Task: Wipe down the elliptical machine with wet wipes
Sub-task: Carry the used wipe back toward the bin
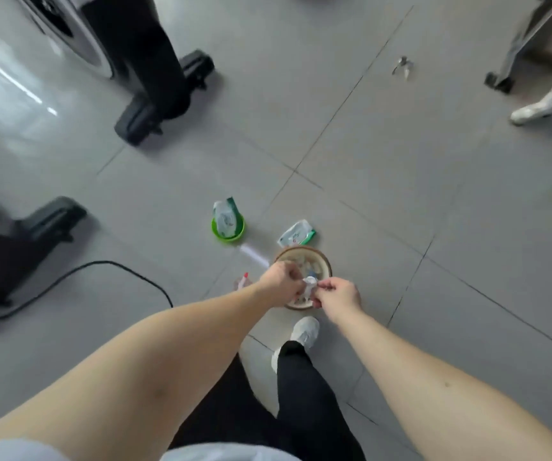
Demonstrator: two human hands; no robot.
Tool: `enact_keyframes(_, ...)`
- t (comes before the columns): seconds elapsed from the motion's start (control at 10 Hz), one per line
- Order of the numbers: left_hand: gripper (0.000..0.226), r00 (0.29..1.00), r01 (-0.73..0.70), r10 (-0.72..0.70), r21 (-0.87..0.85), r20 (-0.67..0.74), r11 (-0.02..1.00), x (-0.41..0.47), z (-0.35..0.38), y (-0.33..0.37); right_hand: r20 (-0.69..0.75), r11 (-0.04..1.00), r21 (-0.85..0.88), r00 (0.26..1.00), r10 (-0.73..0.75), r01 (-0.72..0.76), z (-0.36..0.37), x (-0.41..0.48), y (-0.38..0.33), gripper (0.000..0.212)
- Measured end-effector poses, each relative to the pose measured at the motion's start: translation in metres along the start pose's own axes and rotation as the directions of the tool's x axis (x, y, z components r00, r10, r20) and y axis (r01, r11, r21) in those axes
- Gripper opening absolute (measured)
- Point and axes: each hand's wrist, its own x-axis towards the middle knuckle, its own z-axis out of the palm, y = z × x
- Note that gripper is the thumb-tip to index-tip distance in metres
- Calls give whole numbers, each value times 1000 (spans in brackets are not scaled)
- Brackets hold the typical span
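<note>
Pinching a small white wipe (310, 283) between them, the left hand (279, 282) and right hand (340, 295) hung over a round basket (303, 250) on the tiled floor (401, 194), fingers of both curled onto the wipe. One wipes packet (296, 237) lay just beside the basket; a second packet (224, 217) stood in a green bowl (228, 239) nearby. The elliptical machine (141, 61) stood well apart, at upper left.

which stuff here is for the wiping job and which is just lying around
For the job: wipe held by left hand and right hand; wipe pack in green bowl; second wipe pack; basket; elliptical machine.
Lying about: black cable; small metal object.
</note>
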Motion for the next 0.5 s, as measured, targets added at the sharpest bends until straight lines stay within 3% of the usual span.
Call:
enact_keyframes(0.2, 17, 981, 194, -192, -69, 28, 979, 113, 66, -42, 100, 993, -41, 988, 117, -114, 34, 126, 68, 8)
enact_keyframes(0.4, 21, 969, 243, -243, 4, 53, 970, 217, 100, -100, 19, 983, -99, 987, 158, -156, 81, 222, 116, 9)
enact_keyframes(0.5, 26, 957, 286, -288, 45, 36, 957, 222, 94, -119, 107, 972, -37, 966, 234, -232, 100, 239, 140, 29)
